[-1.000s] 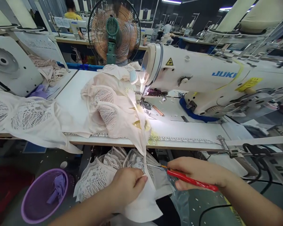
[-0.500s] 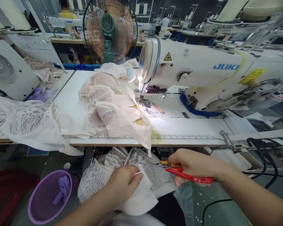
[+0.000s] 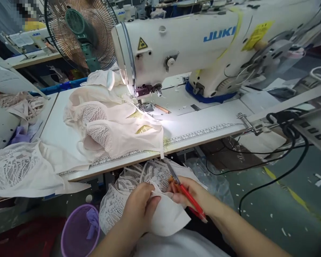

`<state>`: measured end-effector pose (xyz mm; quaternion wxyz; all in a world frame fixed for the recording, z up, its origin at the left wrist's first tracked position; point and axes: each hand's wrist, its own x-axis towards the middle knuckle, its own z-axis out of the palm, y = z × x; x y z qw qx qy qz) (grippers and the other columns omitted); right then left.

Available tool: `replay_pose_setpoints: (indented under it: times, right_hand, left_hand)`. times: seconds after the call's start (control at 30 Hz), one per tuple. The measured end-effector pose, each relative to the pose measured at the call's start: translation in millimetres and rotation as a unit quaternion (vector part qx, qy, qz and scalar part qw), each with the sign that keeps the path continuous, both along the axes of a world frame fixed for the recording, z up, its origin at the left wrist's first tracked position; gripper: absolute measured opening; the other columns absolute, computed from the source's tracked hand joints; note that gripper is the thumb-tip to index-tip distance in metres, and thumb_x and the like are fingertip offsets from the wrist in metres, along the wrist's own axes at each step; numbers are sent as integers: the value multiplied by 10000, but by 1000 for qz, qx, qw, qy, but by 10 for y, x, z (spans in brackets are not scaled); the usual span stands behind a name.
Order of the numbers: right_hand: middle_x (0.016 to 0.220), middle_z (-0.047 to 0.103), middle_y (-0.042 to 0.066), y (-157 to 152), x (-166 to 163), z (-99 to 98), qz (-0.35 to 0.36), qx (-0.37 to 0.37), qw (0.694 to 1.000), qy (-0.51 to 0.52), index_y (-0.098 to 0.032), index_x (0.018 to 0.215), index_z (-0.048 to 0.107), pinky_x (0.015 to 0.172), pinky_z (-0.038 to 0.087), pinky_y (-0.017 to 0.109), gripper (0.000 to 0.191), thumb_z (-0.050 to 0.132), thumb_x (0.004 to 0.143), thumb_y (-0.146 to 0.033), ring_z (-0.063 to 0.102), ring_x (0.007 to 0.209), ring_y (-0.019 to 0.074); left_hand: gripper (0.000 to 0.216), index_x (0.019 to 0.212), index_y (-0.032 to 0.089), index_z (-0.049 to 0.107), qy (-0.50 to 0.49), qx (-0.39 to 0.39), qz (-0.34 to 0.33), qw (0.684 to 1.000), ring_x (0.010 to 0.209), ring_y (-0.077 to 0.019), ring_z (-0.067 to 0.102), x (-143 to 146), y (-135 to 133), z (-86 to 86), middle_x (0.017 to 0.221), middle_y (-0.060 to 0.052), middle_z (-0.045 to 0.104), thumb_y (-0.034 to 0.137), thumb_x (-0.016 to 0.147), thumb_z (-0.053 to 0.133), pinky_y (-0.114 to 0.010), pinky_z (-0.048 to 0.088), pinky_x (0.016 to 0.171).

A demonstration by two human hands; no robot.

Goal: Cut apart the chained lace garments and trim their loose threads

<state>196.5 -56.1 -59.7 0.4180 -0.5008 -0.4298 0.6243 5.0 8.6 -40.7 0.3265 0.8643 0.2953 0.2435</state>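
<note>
The left hand (image 3: 141, 207) pinched a white bra (image 3: 169, 216); the right hand (image 3: 191, 192) gripped red-handled scissors (image 3: 192, 199). Slipping blades (image 3: 172, 170) could have nicked the lace (image 3: 111, 207).

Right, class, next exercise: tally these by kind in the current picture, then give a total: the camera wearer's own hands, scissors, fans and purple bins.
Hands: 2 (left hand and right hand)
Scissors: 1, red-handled
Fan: 1
Purple bin: 1
Total: 5
</note>
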Motion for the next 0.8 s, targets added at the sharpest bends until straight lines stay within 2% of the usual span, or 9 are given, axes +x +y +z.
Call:
replay_pose_setpoints:
  times: [0.13, 0.27, 0.4, 0.53, 0.67, 0.8]
  right_hand:
    - [607, 440, -51, -32, 8, -36, -72, -25, 997, 4, -203, 700, 431, 510, 331, 229, 427, 686, 667, -544, 383, 542, 103]
    - [547, 381, -81, -42, 43, -46, -91, -46, 994, -23, -208, 652, 405, 467, 300, 215, 380, 719, 638, -421, 332, 494, 81]
    - [546, 350, -87, -55, 27, -50, -102, -59, 991, -63, -223, 641, 365, 447, 295, 215, 283, 640, 644, -292, 312, 478, 79]
    - [552, 393, -72, -57, 27, -47, -111, -61, 985, -120, -226, 629, 385, 459, 283, 223, 200, 566, 594, -148, 343, 508, 104]
    - [619, 473, -41, -54, 57, -49, -122, -59, 979, -155, -224, 640, 422, 527, 330, 244, 204, 571, 565, -105, 421, 603, 144]
    - [697, 535, -19, -90, 115, -52, -89, -48, 988, -113, -216, 710, 477, 567, 392, 257, 174, 619, 614, -192, 471, 644, 151]
  left_hand:
    - [128, 921, 173, 554, 35, 74, -18, 996, 781, -191, 627, 22, 10, -85, 842, -85, 634, 181, 889, 430, -286, 527, 674]
    - [159, 1001, 170, 551, 67, 168, -13, 983, 758, -199, 629, 43, -14, -136, 860, -92, 649, 213, 907, 430, -308, 545, 659]
    - [204, 1049, 157, 564, 75, 180, -32, 980, 755, -202, 637, 69, -47, -136, 845, -92, 654, 239, 908, 440, -308, 550, 649]
    - [181, 990, 150, 592, 64, 179, -38, 981, 709, -199, 640, 95, -70, -117, 776, -81, 659, 196, 898, 443, -297, 536, 611]
    - [191, 884, 157, 622, 63, 90, -45, 993, 667, -182, 624, 129, -87, -78, 749, -69, 664, 120, 846, 439, -273, 496, 575]
    - [195, 678, 165, 603, 48, -98, 7, 994, 602, -142, 558, 163, -90, -46, 645, -32, 597, 175, 823, 473, -232, 429, 549]
